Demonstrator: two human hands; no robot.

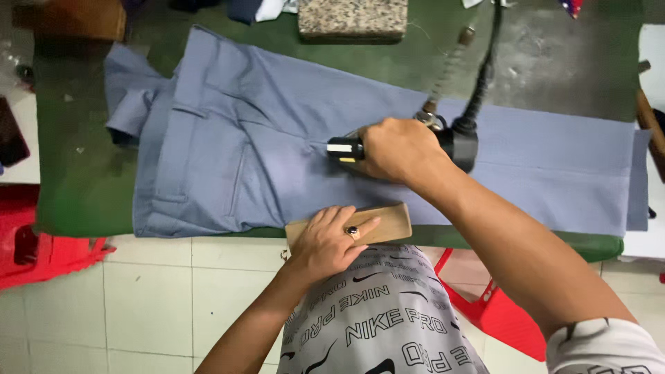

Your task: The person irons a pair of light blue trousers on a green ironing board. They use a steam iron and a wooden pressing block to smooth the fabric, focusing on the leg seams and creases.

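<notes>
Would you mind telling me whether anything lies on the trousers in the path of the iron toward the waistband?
Nothing visible does. The right hand grips the iron mid-leg on the blue-grey trousers, and the fabric up to the waistband lies bare. The left hand rests on a wooden block at the near table edge, off to the side.

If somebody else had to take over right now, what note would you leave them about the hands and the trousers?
Right hand: closed around the handle of the black steam iron, which sits on the blue-grey trousers about mid-leg.
Left hand: resting flat on a wooden block at the near edge of the green pressing table.
Trousers: spread flat across the table, waistband to the left, hem to the right.
Done: the leg looks mostly smooth.
Left: the waistband end is still bunched; how much has been pressed cannot be told.
</notes>
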